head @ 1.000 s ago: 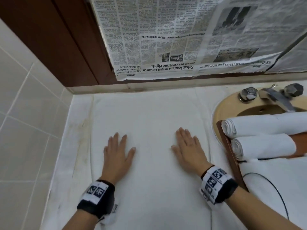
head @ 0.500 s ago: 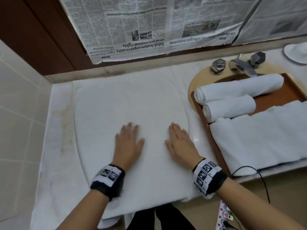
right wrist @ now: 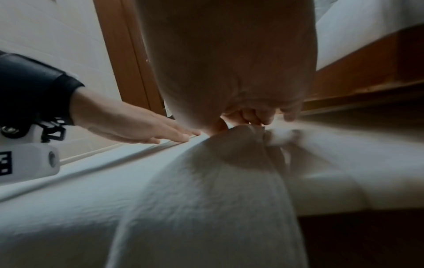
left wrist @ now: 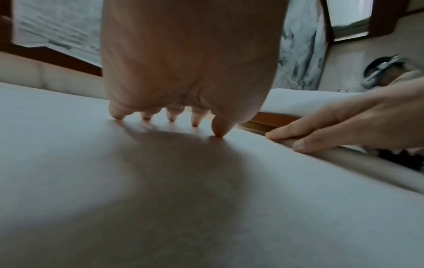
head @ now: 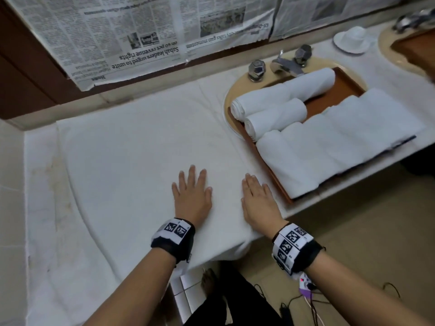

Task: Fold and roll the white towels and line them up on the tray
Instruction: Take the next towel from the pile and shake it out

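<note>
A white towel (head: pixel 141 161) lies spread flat on the counter, its near right corner hanging over the front edge. My left hand (head: pixel 191 194) presses flat on it with fingers straight and spread (left wrist: pixel 172 117). My right hand (head: pixel 257 201) lies flat beside it along the towel's right edge, fingers straight (left wrist: pixel 298 134). In the right wrist view the towel (right wrist: pixel 206 199) ridges up under the right hand (right wrist: pixel 229 72). To the right, a brown wooden tray (head: pixel 334 90) sits over the sink with two rolled white towels (head: pixel 282 90) (head: pixel 275 116) and a stack of folded towels (head: pixel 341 137).
A chrome faucet (head: pixel 286 67) stands behind the tray. A white cup on a saucer (head: pixel 353 40) sits further right, near a second basin (head: pixel 400 55). Newspaper (head: pixel 141 31) covers the wall behind. Tiled wall bounds the left. Cables lie on the floor (head: pixel 306 300) below.
Both hands have slid across the towel toward its near edge and to the right, staying flat. The head view has pulled back, now showing the whole tray and the floor.
</note>
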`<state>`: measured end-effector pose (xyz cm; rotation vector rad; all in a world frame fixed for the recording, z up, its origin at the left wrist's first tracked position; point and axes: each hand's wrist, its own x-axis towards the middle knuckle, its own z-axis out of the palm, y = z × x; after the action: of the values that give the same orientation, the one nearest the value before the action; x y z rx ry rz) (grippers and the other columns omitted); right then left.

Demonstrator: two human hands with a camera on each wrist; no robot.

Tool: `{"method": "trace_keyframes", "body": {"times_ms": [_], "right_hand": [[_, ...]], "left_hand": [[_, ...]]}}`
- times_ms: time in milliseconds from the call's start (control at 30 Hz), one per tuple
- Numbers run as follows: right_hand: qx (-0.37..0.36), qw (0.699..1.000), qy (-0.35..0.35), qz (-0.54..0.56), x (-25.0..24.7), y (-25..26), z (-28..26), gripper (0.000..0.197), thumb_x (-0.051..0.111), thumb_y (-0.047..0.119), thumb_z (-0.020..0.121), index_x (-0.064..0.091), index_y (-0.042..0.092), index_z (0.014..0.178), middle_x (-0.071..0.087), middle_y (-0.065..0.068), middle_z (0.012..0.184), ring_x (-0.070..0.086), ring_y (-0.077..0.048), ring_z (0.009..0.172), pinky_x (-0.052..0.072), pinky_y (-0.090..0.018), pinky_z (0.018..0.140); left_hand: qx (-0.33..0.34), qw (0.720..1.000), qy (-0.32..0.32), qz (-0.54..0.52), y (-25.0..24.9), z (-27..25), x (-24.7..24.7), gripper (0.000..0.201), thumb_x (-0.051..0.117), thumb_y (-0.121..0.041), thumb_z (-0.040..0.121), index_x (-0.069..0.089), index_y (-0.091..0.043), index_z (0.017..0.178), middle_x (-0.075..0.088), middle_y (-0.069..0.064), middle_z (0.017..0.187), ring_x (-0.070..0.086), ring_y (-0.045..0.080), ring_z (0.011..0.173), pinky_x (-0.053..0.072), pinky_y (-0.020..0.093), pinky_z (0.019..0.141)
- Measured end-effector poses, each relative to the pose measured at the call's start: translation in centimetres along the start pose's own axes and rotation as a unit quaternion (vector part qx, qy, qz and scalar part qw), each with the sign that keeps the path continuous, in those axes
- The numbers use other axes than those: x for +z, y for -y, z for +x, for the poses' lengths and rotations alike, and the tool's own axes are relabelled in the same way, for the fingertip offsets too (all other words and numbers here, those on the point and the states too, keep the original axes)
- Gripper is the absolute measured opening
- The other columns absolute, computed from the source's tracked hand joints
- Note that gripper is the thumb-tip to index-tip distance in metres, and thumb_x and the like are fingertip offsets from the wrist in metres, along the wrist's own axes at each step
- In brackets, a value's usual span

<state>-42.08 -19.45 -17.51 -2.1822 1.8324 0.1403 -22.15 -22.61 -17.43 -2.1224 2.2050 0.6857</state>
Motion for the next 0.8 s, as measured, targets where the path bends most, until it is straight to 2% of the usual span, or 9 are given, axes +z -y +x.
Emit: {"method": "trace_keyframes", "body": {"times_ms": [67,133,300,400,467,533,600,700,800], "right_hand": [[-0.011,1.000,-0.007,0.003,0.4,1.1,-1.2,0.061,0.033,0.022,0.100,0.018,0.001,0.155,0.012,-0.014,0.164,0.010,-0.027,0.152,0.010,-0.047,0.122],[-0.028,0.999,-0.015,0.023,1.0,2.2,-2.6,0.064,0.015,0.033,0.099,0.022,0.003,0.155,0.015,-0.013,0.164,0.011,-0.026,0.152,0.007,-0.046,0.122],[0.013,0.999,-0.025,0.027,2.6,0.5,-5.7,0.070,-0.002,0.044,0.097,0.008,0.012,0.158,-0.001,-0.004,0.165,-0.001,-0.019,0.153,-0.001,-0.040,0.121],[0.050,0.995,-0.066,0.061,2.9,-1.3,-7.6,0.063,0.009,0.039,0.101,0.018,0.011,0.157,0.011,-0.005,0.165,0.009,-0.022,0.153,0.004,-0.039,0.121],[0.075,0.986,-0.112,0.099,3.0,-1.5,-8.8,0.054,0.030,0.033,0.103,0.035,0.009,0.151,0.032,-0.010,0.158,0.028,-0.024,0.147,0.021,-0.045,0.122],[0.086,0.977,-0.145,0.127,2.9,-1.2,-9.5,0.049,0.043,0.030,0.101,0.042,0.010,0.146,0.042,-0.009,0.150,0.038,-0.023,0.139,0.035,-0.046,0.115],[0.070,0.981,-0.140,0.116,2.9,-0.8,-9.6,0.052,0.039,0.035,0.102,0.039,0.013,0.149,0.039,-0.006,0.154,0.034,-0.021,0.143,0.030,-0.043,0.118],[0.068,0.992,-0.086,0.062,2.8,-0.9,-9.3,0.058,0.022,0.040,0.102,0.029,0.017,0.155,0.026,0.000,0.162,0.017,-0.018,0.151,0.012,-0.044,0.123],[0.057,0.988,-0.122,0.075,1.9,-0.2,-8.2,0.054,0.026,0.034,0.102,0.036,0.011,0.151,0.031,-0.006,0.160,0.020,-0.021,0.150,0.010,-0.042,0.122]], "left_hand": [[0.062,0.998,0.005,0.009,-2.0,-0.6,0.2,0.056,0.027,-0.043,0.106,0.014,-0.029,0.159,-0.005,-0.001,0.167,-0.006,0.028,0.153,0.003,0.054,0.122],[0.119,0.992,0.028,0.025,-3.6,-1.1,0.6,0.054,0.024,-0.044,0.106,0.015,-0.032,0.158,-0.004,-0.003,0.167,-0.005,0.027,0.153,0.004,0.055,0.121],[0.122,0.991,0.044,0.033,-3.4,-1.1,2.0,0.055,0.023,-0.050,0.105,0.008,-0.041,0.157,-0.009,-0.009,0.167,-0.011,0.024,0.153,-0.002,0.056,0.120],[0.127,0.991,0.045,0.025,-3.0,-0.9,2.1,0.055,0.025,-0.050,0.105,0.008,-0.042,0.157,-0.009,-0.009,0.167,-0.012,0.023,0.153,-0.004,0.056,0.120],[0.128,0.991,0.041,0.026,-3.1,-1.0,2.1,0.056,0.026,-0.049,0.104,0.009,-0.041,0.157,-0.008,-0.009,0.167,-0.011,0.024,0.153,-0.003,0.057,0.120],[0.123,0.991,0.039,0.025,-3.4,-1.2,2.1,0.056,0.027,-0.049,0.104,0.010,-0.040,0.157,-0.007,-0.008,0.167,-0.010,0.025,0.153,-0.002,0.058,0.120],[0.117,0.992,0.037,0.020,-3.8,-1.4,2.4,0.058,0.027,-0.050,0.104,0.010,-0.038,0.157,-0.007,-0.009,0.167,-0.011,0.026,0.153,-0.003,0.058,0.119],[0.117,0.992,0.032,0.018,-3.9,-1.6,2.8,0.059,0.027,-0.052,0.103,0.009,-0.039,0.157,-0.008,-0.011,0.166,-0.013,0.025,0.153,-0.005,0.058,0.119],[0.123,0.992,0.028,0.009,-3.7,-1.2,2.7,0.058,0.029,-0.051,0.103,0.013,-0.038,0.157,-0.003,-0.010,0.167,-0.009,0.024,0.153,-0.004,0.056,0.119]]}}
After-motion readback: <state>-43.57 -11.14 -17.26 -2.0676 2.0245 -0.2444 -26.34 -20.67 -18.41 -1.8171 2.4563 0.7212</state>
